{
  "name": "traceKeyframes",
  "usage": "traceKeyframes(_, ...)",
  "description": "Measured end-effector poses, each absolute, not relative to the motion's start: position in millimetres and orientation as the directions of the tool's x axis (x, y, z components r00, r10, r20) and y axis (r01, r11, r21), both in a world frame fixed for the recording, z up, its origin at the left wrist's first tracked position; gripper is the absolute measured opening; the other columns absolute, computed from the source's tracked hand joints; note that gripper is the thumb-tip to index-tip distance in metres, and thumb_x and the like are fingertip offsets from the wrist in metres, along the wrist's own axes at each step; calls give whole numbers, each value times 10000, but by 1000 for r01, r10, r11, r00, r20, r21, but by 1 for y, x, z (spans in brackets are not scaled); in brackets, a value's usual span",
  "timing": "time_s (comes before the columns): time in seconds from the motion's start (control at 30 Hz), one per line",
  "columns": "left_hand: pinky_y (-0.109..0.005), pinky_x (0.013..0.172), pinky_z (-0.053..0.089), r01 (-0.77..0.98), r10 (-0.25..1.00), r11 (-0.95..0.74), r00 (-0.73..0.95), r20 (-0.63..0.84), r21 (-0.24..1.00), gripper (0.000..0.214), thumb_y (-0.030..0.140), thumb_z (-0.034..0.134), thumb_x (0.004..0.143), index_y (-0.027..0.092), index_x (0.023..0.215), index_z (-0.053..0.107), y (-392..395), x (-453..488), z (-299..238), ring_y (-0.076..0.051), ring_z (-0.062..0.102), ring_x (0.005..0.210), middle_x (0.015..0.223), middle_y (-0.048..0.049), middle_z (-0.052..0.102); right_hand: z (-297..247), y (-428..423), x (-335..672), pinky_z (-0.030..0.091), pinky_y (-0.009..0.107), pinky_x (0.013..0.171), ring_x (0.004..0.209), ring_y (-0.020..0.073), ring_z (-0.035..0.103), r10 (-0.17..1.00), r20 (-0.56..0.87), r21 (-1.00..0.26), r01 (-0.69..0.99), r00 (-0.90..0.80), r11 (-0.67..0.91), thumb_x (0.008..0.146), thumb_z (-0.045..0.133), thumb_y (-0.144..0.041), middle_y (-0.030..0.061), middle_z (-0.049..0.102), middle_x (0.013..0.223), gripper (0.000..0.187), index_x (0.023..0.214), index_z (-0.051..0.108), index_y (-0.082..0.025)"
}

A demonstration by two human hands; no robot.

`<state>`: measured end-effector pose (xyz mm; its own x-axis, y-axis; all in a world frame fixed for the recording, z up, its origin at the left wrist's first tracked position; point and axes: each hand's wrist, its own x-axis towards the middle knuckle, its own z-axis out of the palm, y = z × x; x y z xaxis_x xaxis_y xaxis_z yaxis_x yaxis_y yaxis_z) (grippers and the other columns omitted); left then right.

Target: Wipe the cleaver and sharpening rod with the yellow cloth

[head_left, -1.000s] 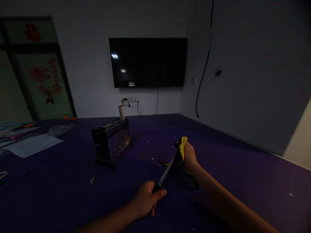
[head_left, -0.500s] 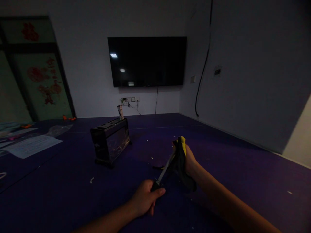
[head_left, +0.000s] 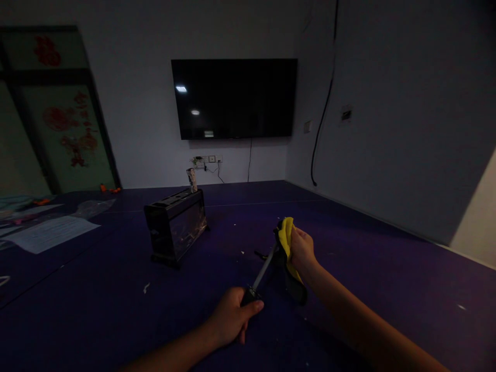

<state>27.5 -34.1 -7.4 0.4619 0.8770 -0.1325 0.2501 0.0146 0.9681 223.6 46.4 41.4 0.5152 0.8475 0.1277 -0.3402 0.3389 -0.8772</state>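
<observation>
Cloth [head_left: 285, 240] up at the far end of the metal shaft [head_left: 265, 268]: I'd call the step a wipe-down, partway along. Can't judge how much is done; too dark to see dirt or shine.

Next move calls for a steady handle [head_left: 251, 295] and a fold of cloth kept between fingers and metal, in case there's an edge. Can't tell if it's a blade or a round rod. Main risk, my guess: cloth slipping off the end, which it covers.

Grip: left hand [head_left: 230, 315] closed around the black handle, thumb lying along it, no visible gap. Right hand [head_left: 303, 248] has the cloth bunched between thumb and fingers, yellow side showing, dark side hanging below. Can't tell whether it's squeezing the shaft through the cloth.

Position: tool slants up and away from left hand to right, above the purple floor [head_left: 116, 310]. Dark strip [head_left: 261, 255] just beyond the shaft; cloth corner or separate, can't tell. Black box [head_left: 158, 230] stands well apart, off to the left.
</observation>
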Motion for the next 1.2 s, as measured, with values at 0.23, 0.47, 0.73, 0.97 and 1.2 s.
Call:
traceKeyframes(0.23, -189, 325, 240, 254, 870, 7, 476, -131, 967, 441, 605, 556, 623, 191, 637, 406, -33, 27, -8, -77, 379, 285, 370, 91, 393, 46, 46, 224, 393, 197, 376, 385, 101, 506, 856, 175, -864, -341, 486, 371, 680, 618, -357, -48, 568, 493, 171, 656, 564, -197)
traceKeyframes(0.47, -196, 333, 247, 265, 872, 3, 470, -132, 964, 451, 621, 546, 622, 193, 649, 405, -33, 26, -10, -83, 386, 289, 377, 90, 395, 47, 44, 221, 384, 199, 389, 392, 98, 497, 859, 146, -862, -362, 491, 354, 701, 594, -349, -53, 563, 494, 159, 655, 552, -202)
traceKeyframes(0.73, -192, 338, 264, 278, 879, 14, 455, -145, 960, 453, 613, 549, 626, 186, 678, 409, -30, 25, -14, -75, 388, 294, 393, 98, 403, 48, 41, 218, 332, 232, 364, 341, 114, 423, 902, -25, -846, -490, 431, 211, 682, 559, -382, -52, 487, 391, 200, 584, 535, -209)
traceKeyframes(0.97, -186, 307, 254, 229, 878, -2, 466, -107, 974, 447, 602, 564, 616, 186, 650, 405, -34, 26, -10, -76, 387, 287, 385, 93, 401, 51, 35, 212, 326, 253, 388, 337, 122, 409, 935, -137, -803, -589, 328, 90, 743, 422, -417, -23, 503, 393, 309, 578, 575, -205)
traceKeyframes(1.2, -185, 308, 252, 212, 873, 12, 474, -114, 977, 433, 587, 566, 622, 187, 674, 409, -35, 26, -6, -76, 382, 278, 375, 101, 391, 51, 30, 206, 328, 254, 410, 356, 127, 412, 948, -115, -802, -591, 295, 87, 708, 482, -374, -30, 517, 407, 212, 614, 575, -208)
